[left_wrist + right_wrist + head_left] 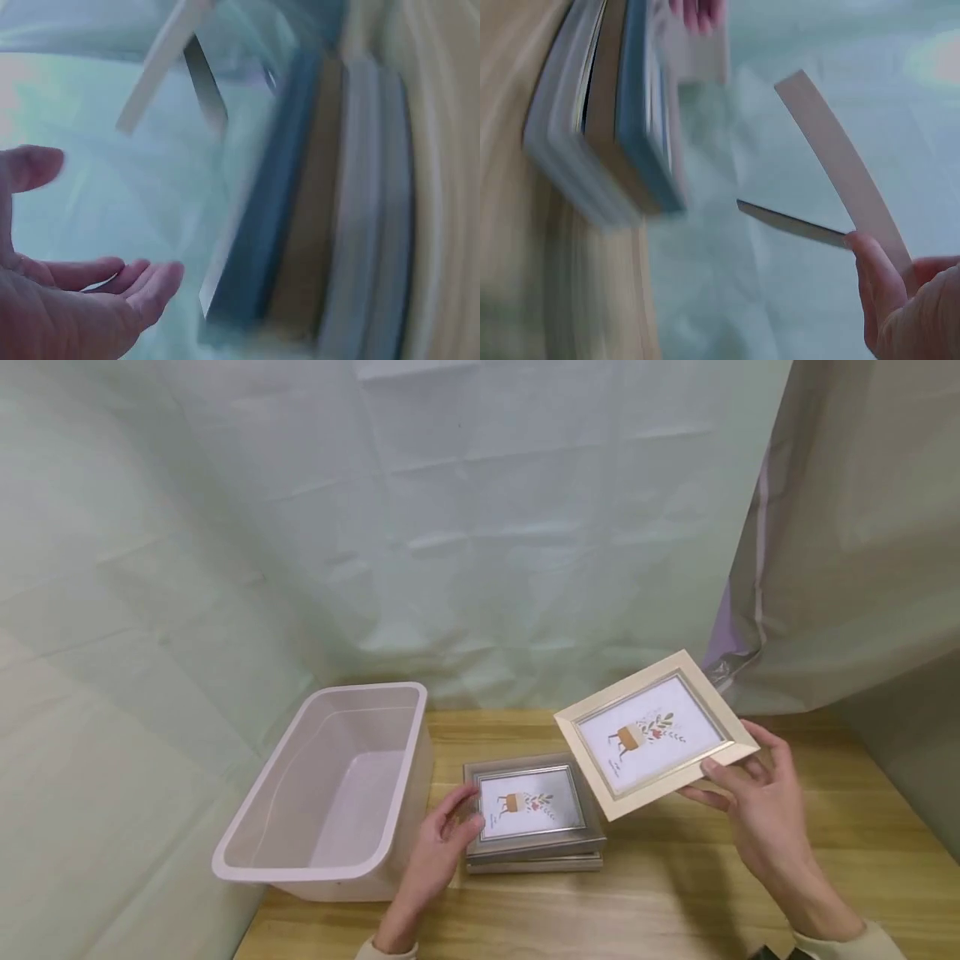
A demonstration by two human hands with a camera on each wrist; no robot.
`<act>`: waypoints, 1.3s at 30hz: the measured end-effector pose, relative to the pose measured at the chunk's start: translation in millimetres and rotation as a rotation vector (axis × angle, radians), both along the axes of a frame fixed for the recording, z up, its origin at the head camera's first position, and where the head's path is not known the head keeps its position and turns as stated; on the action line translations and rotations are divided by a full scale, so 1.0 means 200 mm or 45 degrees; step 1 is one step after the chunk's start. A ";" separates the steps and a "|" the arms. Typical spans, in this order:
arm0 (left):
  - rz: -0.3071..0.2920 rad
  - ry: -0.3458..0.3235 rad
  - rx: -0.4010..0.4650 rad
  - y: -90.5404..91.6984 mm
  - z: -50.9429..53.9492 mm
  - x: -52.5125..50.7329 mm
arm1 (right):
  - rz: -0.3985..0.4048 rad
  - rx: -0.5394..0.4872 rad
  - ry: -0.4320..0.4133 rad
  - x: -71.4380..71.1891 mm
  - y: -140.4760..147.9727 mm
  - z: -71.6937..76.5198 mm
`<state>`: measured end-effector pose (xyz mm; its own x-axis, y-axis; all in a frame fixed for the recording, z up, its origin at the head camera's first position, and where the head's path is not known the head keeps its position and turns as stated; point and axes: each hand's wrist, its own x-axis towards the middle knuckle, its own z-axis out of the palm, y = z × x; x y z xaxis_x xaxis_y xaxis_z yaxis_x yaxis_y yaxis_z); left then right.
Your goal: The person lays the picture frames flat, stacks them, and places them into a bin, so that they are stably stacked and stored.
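Note:
A cream picture frame (588,777) with a plant print is held up, tilted, by my right hand (768,802), thumb on its front border and fingers behind. Its edge (840,150) shows in the right wrist view, with a dark support leg (791,223) swung out from the back. Below and left of it lies a stack of picture frames, a grey-brown picture frame (536,843) on top with a similar print. My left hand (442,839) is by the stack's left side, thumb and fingers apart; the left wrist view shows that hand (90,300) clear of the stacked frames (367,202).
A white plastic tub (408,760) stands left of the stack on the wooden table (862,827). Pale sheeting (525,527) hangs behind the table and along the left. Greyish-brown fabric (862,543) hangs at the right.

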<state>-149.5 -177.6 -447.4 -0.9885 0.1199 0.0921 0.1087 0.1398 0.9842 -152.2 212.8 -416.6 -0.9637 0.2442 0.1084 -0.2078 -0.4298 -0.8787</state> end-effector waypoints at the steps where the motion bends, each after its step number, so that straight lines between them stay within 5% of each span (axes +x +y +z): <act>1: -0.047 0.013 0.063 0.02 0.02 0.00 | 0.023 -0.028 -0.017 0.01 -0.02 0.00; 5: -0.262 -0.004 0.287 0.11 0.06 -0.01 | 0.079 -0.077 -0.117 0.06 -0.11 -0.02; 8: -0.428 -0.129 0.495 0.16 0.06 -0.04 | 0.118 -0.076 -0.173 0.08 -0.18 -0.03; 12: -0.522 -0.245 0.655 0.20 0.03 -0.08 | 0.153 -0.083 -0.196 0.11 -0.26 -0.05; 20: -0.444 -0.200 0.710 0.22 -0.01 -0.09 | 0.108 -0.091 -0.170 0.12 -0.32 -0.08; 30: -0.312 -0.079 0.560 0.20 -0.03 -0.06 | 0.019 -0.013 -0.231 0.10 -0.37 -0.11; 39: -0.251 0.180 0.439 0.19 -0.06 -0.04 | -0.023 -0.009 -0.253 0.09 -0.42 -0.11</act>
